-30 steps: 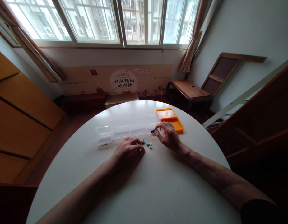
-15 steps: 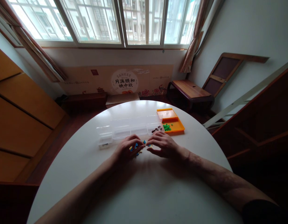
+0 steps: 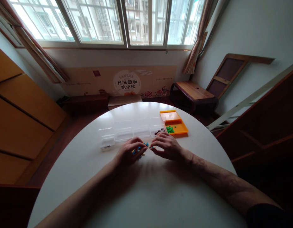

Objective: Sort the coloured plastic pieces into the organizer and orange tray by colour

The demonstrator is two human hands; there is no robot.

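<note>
My left hand (image 3: 130, 150) is closed in a pinch over a small pile of blue and yellow pieces (image 3: 136, 150) that look like tiny building bricks. Facing it, my right hand (image 3: 167, 147) also pinches thumb and forefinger together. The two sets of fingertips are a small gap apart. Whatever either hand holds is too small to make out. Just beyond my right hand, dark pieces (image 3: 158, 131) lie in the end compartment of a clear plastic box (image 3: 124, 134). Several green pieces (image 3: 170, 129) sit in an orange tray (image 3: 183, 127).
Everything stands on a round white table (image 3: 146, 196). The clear box's lid stands open toward the window. Beyond the table are a wooden stool (image 3: 195, 91) at the right and a printed cardboard panel (image 3: 146, 80) along the wall.
My right thumb and forefinger have closed together from an open gap. The small dark piece seen between the hands is no longer visible there. My left hand has hardly moved.
</note>
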